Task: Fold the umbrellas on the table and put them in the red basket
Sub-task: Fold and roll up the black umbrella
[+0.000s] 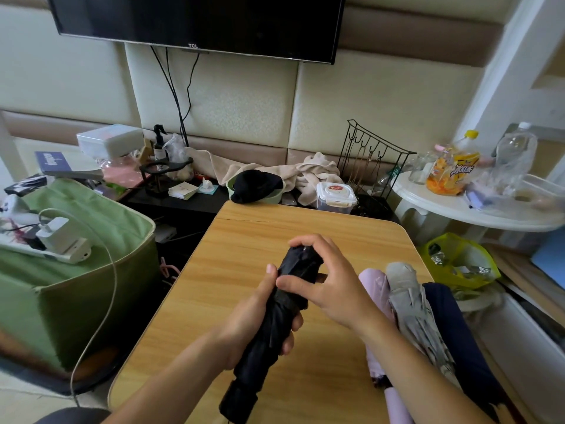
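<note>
The collapsed black umbrella (pixel 275 319) is held over the wooden table (pixel 244 255), its top pointing away. The left hand (pixel 260 319) grips its middle, fingers wrapped round it; the right hand (pixel 324 280) curls over the top end, thumb pressing the fabric. Pink (pixel 374 289), grey (pixel 409 298) and navy (pixel 452 325) umbrellas lie just beside, at the table's right edge

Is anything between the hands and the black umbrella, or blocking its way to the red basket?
Nothing sits between them: the left hand grips the black umbrella around its middle, and the right hand holds its upper end. The way to the basket cannot be judged, because no red basket shows in this view.
</note>
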